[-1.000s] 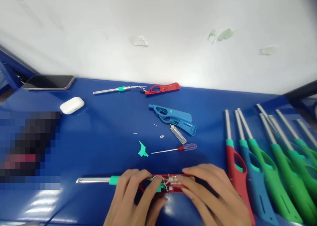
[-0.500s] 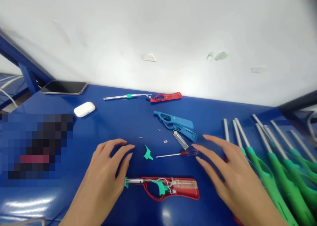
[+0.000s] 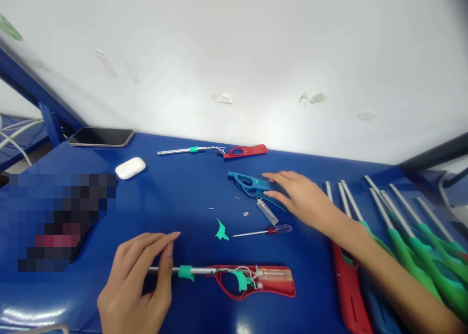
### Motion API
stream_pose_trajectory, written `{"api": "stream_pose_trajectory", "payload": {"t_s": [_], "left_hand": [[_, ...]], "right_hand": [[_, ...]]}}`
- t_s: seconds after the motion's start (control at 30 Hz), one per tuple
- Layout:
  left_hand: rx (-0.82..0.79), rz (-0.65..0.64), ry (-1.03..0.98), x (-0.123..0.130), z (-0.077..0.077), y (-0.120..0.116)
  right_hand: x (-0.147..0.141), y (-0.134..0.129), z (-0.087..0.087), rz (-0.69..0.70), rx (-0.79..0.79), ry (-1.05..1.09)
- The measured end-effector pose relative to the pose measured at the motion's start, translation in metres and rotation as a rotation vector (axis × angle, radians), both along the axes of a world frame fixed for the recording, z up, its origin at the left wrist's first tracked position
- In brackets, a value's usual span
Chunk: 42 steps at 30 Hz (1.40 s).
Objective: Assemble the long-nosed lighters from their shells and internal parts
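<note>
The right hand [image 3: 305,200], partly open at the blue casing [image 3: 261,186] mid-counter [image 3: 183,187], seems to be reaching, so a grasp calls for closing fingers; the left hand [image 3: 135,280], nearly pinched, seemingly empty, is beside the front-edge red lighter [image 3: 276,289].

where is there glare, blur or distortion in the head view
Head view: white glare streaks the blue table at lower left; the green lighters at right look soft and stretched; pixel blocks hide a dark item at left; the white wall darkens toward its top right corner.
</note>
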State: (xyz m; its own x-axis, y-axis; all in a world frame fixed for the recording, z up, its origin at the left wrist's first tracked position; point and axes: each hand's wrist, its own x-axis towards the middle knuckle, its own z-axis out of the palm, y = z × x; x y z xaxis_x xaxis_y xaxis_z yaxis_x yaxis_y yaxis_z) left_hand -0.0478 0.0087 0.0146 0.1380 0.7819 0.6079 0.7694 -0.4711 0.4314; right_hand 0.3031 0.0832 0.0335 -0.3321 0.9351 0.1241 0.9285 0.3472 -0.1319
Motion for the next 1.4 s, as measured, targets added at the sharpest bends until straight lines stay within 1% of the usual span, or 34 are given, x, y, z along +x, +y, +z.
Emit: {"api": "stream_pose_trajectory", "payload": {"t_s": [0.07, 0.13, 0.2, 0.33, 0.4, 0.47, 0.6, 0.7, 0.77, 0.83, 0.9, 1.03, 1.1, 1.17, 1.23, 1.3, 1.4], "left_hand": [[-0.004, 0.009, -0.005, -0.002, -0.002, 0.0], [-0.008, 0.011, -0.009, -0.003, -0.002, -0.001], [-0.004, 0.013, -0.007, -0.002, -0.001, -0.001], [-0.007, 0.009, -0.012, 0.0, 0.0, -0.001], [-0.01, 0.007, -0.015, 0.0, 0.0, 0.0], [-0.006, 0.004, -0.01, 0.001, 0.0, 0.001], [0.002, -0.015, -0.005, 0.0, -0.002, 0.003], [0.005, -0.024, -0.015, 0.0, -0.003, 0.004], [0.01, -0.026, -0.023, 0.0, -0.004, 0.004], [0.013, -0.028, -0.025, 0.0, -0.005, 0.004], [0.011, -0.032, -0.022, -0.001, -0.005, 0.004], [-0.003, -0.031, -0.016, -0.005, -0.007, 0.002], [-0.022, -0.034, -0.004, -0.007, -0.008, 0.002], [-0.03, -0.04, 0.003, -0.009, -0.009, 0.001], [-0.023, -0.038, -0.009, -0.01, -0.011, 0.001], [-0.022, -0.039, -0.021, -0.01, -0.011, 0.001], [-0.034, -0.04, -0.026, -0.009, -0.008, -0.001]], "right_hand": [[0.001, 0.002, -0.003, -0.013, 0.01, 0.026], [0.003, 0.0, -0.001, -0.025, 0.028, 0.05], [0.005, -0.005, 0.007, -0.043, 0.065, 0.072], [0.01, -0.024, 0.028, -0.082, 0.157, 0.107], [0.014, -0.032, 0.033, -0.106, 0.182, 0.111], [0.018, -0.036, 0.03, -0.131, 0.187, 0.097], [0.034, -0.032, 0.01, -0.191, 0.167, 0.029], [0.046, -0.026, 0.0, -0.206, 0.138, -0.025], [0.05, -0.02, 0.001, -0.177, 0.113, -0.051], [0.047, -0.008, 0.006, -0.124, 0.094, -0.064], [0.038, 0.009, 0.014, -0.056, 0.085, -0.068], [0.007, 0.053, 0.026, 0.074, 0.094, -0.076], [-0.007, 0.072, 0.028, 0.112, 0.097, -0.083], [-0.017, 0.085, 0.027, 0.123, 0.092, -0.094], [-0.02, 0.091, 0.026, 0.113, 0.08, -0.105], [-0.017, 0.09, 0.028, 0.091, 0.064, -0.107], [-0.007, 0.072, 0.043, 0.04, 0.054, -0.083]]}}
